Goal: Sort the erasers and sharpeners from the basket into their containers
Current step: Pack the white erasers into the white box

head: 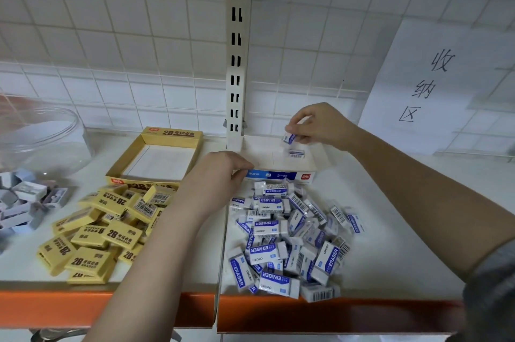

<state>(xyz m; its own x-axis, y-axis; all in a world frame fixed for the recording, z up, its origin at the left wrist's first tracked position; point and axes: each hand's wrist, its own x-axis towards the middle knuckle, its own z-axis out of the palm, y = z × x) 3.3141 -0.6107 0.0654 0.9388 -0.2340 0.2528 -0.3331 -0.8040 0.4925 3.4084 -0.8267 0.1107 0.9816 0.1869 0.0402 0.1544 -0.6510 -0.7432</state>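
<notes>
Eraser (289, 137) in rt hand (320, 125), prob. above box (320, 159)

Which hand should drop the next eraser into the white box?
Probably the right hand: it pinches an eraser over the white box. The left hand only grips the box's front edge.

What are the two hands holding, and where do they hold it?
The right hand pinches a small white-and-blue eraser by its top end. The left hand grips the white cardboard box at its front-left rim.
</notes>
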